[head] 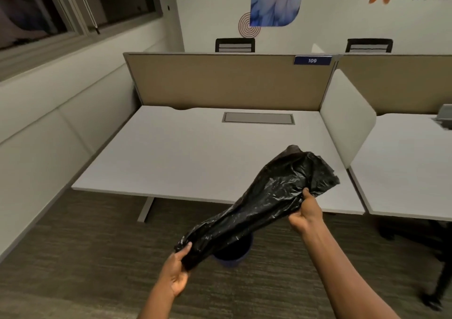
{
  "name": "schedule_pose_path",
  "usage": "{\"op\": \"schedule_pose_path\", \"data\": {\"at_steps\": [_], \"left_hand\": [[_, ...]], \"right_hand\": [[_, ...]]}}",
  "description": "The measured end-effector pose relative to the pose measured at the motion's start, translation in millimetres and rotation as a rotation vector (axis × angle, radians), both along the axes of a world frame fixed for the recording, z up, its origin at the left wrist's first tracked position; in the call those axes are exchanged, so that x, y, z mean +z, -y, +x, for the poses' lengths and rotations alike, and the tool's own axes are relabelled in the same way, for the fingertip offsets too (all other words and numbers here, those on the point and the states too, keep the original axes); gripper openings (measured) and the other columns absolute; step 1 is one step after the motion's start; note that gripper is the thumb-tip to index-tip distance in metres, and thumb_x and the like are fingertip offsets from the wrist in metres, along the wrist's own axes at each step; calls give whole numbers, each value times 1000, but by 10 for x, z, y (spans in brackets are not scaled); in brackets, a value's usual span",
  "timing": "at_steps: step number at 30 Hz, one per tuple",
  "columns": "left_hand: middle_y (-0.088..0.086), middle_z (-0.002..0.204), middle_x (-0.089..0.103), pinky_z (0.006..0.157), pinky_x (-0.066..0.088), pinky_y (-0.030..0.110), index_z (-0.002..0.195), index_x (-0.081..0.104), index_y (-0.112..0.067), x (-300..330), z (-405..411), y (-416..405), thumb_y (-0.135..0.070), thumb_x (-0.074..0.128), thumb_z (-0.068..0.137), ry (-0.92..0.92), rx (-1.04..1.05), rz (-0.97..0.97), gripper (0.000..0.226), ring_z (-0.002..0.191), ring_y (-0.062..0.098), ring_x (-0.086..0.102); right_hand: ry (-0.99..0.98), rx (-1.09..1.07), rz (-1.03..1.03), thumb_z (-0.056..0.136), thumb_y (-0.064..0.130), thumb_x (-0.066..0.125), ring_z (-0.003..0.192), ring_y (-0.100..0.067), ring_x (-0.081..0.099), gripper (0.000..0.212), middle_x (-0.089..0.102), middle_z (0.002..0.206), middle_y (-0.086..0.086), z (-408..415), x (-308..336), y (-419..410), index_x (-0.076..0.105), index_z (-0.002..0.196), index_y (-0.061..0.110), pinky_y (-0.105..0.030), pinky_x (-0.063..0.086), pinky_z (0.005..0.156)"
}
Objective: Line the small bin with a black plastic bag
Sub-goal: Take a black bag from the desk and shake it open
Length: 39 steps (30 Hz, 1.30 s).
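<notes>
Head view: two bare hands hold a black plastic bag above a small bin.

The left hand [178, 269] pinches the black bag [264, 203] at its low near end; the right hand [305, 211] grips it higher, bag slanting up-right. The blue bin [232, 257] stands on carpet beneath. A partition tag [312, 60] reads "109".

The small bin [232, 257] is almost wholly hidden behind the black plastic bag [264, 203]; only a blurred blue stretch of rim shows. The left hand [177, 272] covers the bag's near end in its grip. The right hand [305, 213] shows its back, palm unseen. Both forearms run off the bottom edge.
</notes>
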<state>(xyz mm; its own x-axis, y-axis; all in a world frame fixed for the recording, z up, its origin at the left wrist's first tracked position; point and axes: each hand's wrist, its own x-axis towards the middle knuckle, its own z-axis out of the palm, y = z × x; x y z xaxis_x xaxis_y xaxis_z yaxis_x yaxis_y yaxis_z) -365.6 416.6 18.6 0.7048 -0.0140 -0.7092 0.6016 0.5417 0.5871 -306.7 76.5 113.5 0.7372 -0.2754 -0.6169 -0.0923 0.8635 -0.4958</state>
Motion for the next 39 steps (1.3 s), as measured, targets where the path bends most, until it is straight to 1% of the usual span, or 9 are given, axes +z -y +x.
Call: {"op": "schedule_pose_path", "data": {"at_steps": [4, 7, 10, 13, 18, 25, 29, 35, 39], "left_hand": [[17, 159, 40, 111, 44, 51, 155, 40, -16, 226, 206, -5, -28, 74, 90, 61, -160, 738, 74, 140, 37, 47], [2, 157, 42, 112, 44, 50, 149, 48, -30, 690, 372, 202, -44, 75, 87, 396, -186, 948, 68, 144, 27, 41], [-12, 124, 69, 91, 55, 29, 119, 68, -37, 1224, 564, 491, -66, 66, 82, 538, -332, 730, 47, 118, 13, 65], [-7, 91, 80, 69, 58, 25, 102, 74, -29, 1576, 718, 717, -84, 59, 73, 536, -456, 606, 64, 81, 9, 76], [2, 97, 81, 58, 56, 25, 100, 75, -21, 1562, 845, 881, -52, 73, 86, 459, -351, 506, 34, 83, 16, 76], [2, 106, 80, 88, 64, 38, 113, 74, -20, 1367, 686, 834, -7, 66, 94, 516, -331, 432, 25, 103, 20, 75], [4, 106, 80, 80, 64, 32, 118, 72, -22, 1332, 552, 790, 4, 63, 90, 514, -399, 375, 40, 96, 18, 78], [5, 109, 80, 85, 64, 38, 122, 69, -24, 1272, 440, 873, 13, 58, 89, 509, -454, 354, 51, 98, 18, 78], [3, 116, 76, 95, 61, 45, 122, 69, -24, 1266, 413, 938, 1, 64, 95, 529, -365, 426, 37, 106, 20, 74]], "right_hand": [[16, 70, -199, 107, 33, 53, 105, -25, 70, 31, 75, 121, -10, -53, -9, -353, 67, 126, 14, -39, 55, 84], [13, 211, -362, 105, 33, 55, 95, -25, 77, 27, 82, 105, -6, -137, -12, -654, 71, 115, 13, -35, 59, 71], [77, 391, -522, 105, 35, 54, 91, -21, 79, 28, 82, 103, -4, -206, -13, -905, 72, 113, 15, -32, 62, 68], [221, 503, -715, 105, 31, 55, 99, -27, 78, 26, 81, 106, -7, -249, -7, -1062, 74, 114, 17, -36, 62, 79], [400, 586, -1074, 98, 23, 69, 95, -22, 76, 10, 79, 99, -4, -330, -23, -1023, 76, 105, 22, -39, 62, 82], [325, 723, -1328, 78, 68, 75, 101, -1, 71, 39, 79, 103, 16, -608, 50, -611, 80, 100, 36, -40, 60, 92], [268, 497, -1248, 78, 88, 54, 87, -14, 74, 69, 80, 92, 6, -691, 168, -292, 81, 88, 26, -42, 57, 77], [298, 352, -1608, 72, 74, 73, 132, -9, 47, 84, 50, 146, 8, -417, 563, -240, 47, 141, 34, -32, 42, 106], [339, 737, -1758, 63, 90, 65, 99, 2, 68, 77, 74, 107, 14, -343, 713, -390, 69, 115, 34, -29, 58, 93]]}}
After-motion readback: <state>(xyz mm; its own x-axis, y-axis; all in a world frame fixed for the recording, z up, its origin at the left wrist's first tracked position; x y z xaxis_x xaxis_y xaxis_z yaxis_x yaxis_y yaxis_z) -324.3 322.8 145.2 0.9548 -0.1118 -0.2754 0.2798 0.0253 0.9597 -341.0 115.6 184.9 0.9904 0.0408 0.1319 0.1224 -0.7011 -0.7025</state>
